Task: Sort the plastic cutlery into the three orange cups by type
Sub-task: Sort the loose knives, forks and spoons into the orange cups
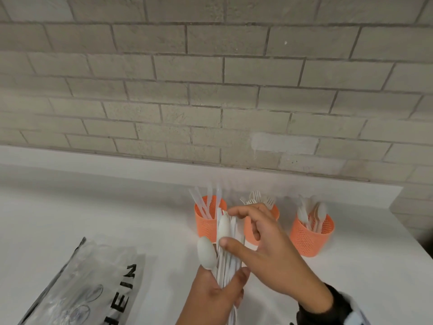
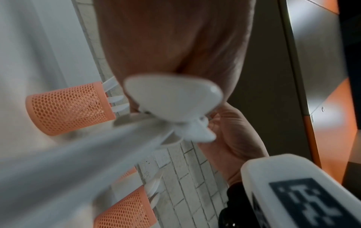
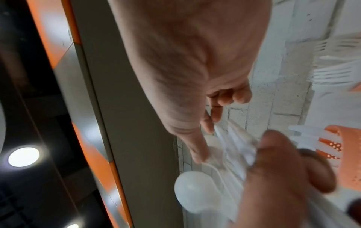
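My left hand [image 1: 222, 280] grips a bundle of white plastic cutlery [image 1: 230, 256] upright above the white table. My right hand [image 1: 230, 228] reaches in from the right. Its thumb presses on a spoon [image 1: 223, 225] at the front of the bundle, and its fingers curl over the tips behind. A second spoon [image 1: 206, 252] [image 3: 193, 192] sticks out on the left. Behind stand three orange mesh cups. The left cup [image 1: 206, 226] [image 2: 68, 108] holds knives, the middle cup [image 1: 275, 213], partly hidden by my hand, holds forks, and the right cup [image 1: 309, 240] holds spoons.
A clear plastic bag [image 1: 82, 285] with black lettering lies at the lower left of the white table [image 1: 93, 207]. A grey brick wall [image 1: 210, 90] rises just behind the cups. The table ends at a corner on the right [image 1: 398, 207].
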